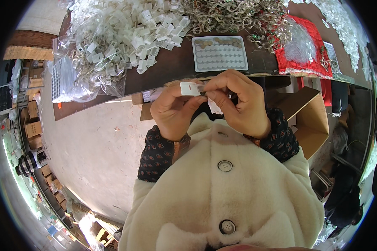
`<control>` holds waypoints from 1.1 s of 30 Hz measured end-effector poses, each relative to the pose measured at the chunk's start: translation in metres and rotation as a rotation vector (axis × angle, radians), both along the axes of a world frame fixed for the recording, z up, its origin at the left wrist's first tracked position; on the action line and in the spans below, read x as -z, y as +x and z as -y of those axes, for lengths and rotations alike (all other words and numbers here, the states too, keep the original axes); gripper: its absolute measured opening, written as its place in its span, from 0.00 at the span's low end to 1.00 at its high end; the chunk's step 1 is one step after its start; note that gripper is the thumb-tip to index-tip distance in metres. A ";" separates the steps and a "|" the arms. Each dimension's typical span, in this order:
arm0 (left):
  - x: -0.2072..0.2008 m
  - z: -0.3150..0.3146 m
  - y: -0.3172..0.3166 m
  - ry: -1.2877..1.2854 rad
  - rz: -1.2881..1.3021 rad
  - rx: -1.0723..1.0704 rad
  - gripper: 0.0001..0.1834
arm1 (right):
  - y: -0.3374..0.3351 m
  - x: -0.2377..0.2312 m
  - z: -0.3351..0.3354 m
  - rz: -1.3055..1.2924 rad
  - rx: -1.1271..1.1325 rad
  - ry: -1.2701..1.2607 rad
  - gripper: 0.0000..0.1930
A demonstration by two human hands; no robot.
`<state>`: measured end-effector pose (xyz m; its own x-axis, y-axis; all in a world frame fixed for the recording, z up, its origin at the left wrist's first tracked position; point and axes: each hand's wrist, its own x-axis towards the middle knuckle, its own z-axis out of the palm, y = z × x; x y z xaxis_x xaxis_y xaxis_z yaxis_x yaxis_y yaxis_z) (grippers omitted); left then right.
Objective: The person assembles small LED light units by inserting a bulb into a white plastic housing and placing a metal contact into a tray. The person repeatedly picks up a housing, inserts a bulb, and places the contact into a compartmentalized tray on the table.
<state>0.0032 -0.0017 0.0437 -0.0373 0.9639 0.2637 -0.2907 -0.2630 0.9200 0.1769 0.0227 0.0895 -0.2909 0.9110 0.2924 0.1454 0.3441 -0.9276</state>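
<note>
Between the thumb and fingers of my left hand (171,109) is a small white plastic casing (189,88) with a slot in its face. The thumb and fingertips of my right hand (242,103) are pinched at the casing's right end. They close on a small part there, partly clear and partly dark, whose kind I cannot make out. Both hands are held just off the table's near edge, in front of my chest. Beyond them lies a white moulded tray (220,63) with rows of round pockets; small round discs (217,42) sit in its far rows.
On the dark table (167,69), a heap of white plastic casings (125,29) spreads at left. Coiled clear strands (234,16) are piled at the back. A red cloth (292,62) lies at right. An open cardboard box (312,121) stands below the table at right.
</note>
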 end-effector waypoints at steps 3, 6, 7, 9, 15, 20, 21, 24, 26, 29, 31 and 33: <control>0.005 0.002 -0.001 -0.027 0.056 -0.002 0.16 | -0.003 0.004 0.001 -0.178 -0.069 -0.192 0.07; 0.013 0.001 0.001 0.033 0.351 0.045 0.16 | -0.006 0.009 0.002 -0.362 -0.134 -0.366 0.10; 0.015 0.000 0.002 0.041 0.326 -0.005 0.16 | -0.008 0.011 0.003 -0.373 -0.130 -0.337 0.10; 0.018 -0.001 0.004 0.089 0.264 -0.090 0.16 | -0.009 0.013 0.004 -0.362 -0.128 -0.273 0.11; 0.013 0.005 0.019 0.074 0.302 -0.156 0.13 | -0.014 0.016 0.006 -0.262 -0.043 -0.177 0.12; 0.013 0.004 0.027 0.113 0.308 -0.196 0.14 | -0.023 0.016 0.006 -0.428 -0.005 -0.339 0.09; 0.013 0.003 0.028 0.120 0.303 -0.196 0.15 | -0.023 0.016 0.006 -0.425 -0.007 -0.318 0.09; 0.016 0.003 0.027 0.135 0.261 -0.210 0.15 | -0.019 0.016 0.004 -0.349 -0.005 -0.282 0.09; 0.017 0.003 0.026 0.150 0.267 -0.213 0.15 | -0.018 0.017 0.002 -0.259 0.013 -0.227 0.09; 0.021 0.002 0.021 0.168 0.282 -0.168 0.16 | -0.019 0.017 -0.001 -0.297 -0.008 -0.317 0.09; 0.023 0.001 0.017 0.171 0.292 -0.139 0.17 | -0.019 0.014 -0.001 -0.292 -0.040 -0.305 0.09; 0.024 0.000 0.015 0.180 0.277 -0.130 0.17 | -0.018 0.010 -0.002 -0.274 -0.056 -0.301 0.10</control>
<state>0.0181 -0.0019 0.0201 -0.2509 0.8851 0.3919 -0.4757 -0.4654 0.7464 0.1593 0.0245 0.0795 -0.2906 0.9527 0.0889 -0.1325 0.0520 -0.9898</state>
